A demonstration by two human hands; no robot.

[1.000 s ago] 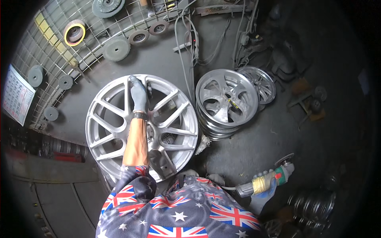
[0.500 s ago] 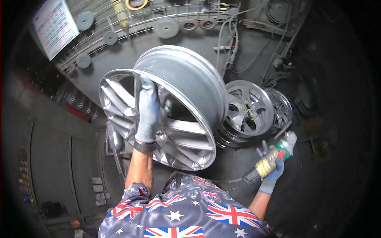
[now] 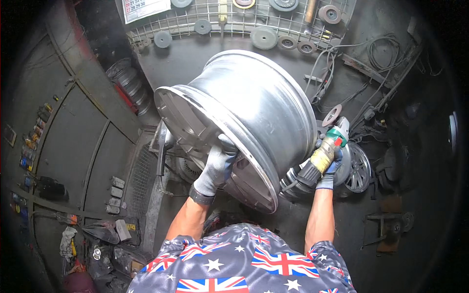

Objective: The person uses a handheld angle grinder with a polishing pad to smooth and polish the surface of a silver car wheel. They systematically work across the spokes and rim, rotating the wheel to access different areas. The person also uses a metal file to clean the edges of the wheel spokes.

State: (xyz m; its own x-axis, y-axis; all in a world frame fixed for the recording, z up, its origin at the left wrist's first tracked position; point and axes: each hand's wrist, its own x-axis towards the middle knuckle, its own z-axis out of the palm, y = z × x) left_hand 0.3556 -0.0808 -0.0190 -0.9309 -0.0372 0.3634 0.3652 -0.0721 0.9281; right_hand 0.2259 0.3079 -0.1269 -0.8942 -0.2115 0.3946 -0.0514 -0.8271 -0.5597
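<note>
Head view: silver multi-spoke alloy wheel (image 3: pixel 244 107) is right in front of my torso, tipped up. A second ago its spoked face lay toward the camera; at half a second the barrel had begun to show; now the smooth barrel fills most of the view and the face is turned well away, in shadow. Face points lower left, open back end upper right; axle axis runs diagonally between the two. Can't see what supports it underneath. My left hand (image 3: pixel 218 165), grey-and-blue glove, has moved from the far side to the near edge, clamped on the spoked end. My right hand (image 3: pixel 331 166), same glove type, is wrapped round the green angle grinder with yellow-wrapped body (image 3: pixel 321 159), now raised from low right to just beside the barrel, brown disc (image 3: pixel 332 115) uppermost.
</note>
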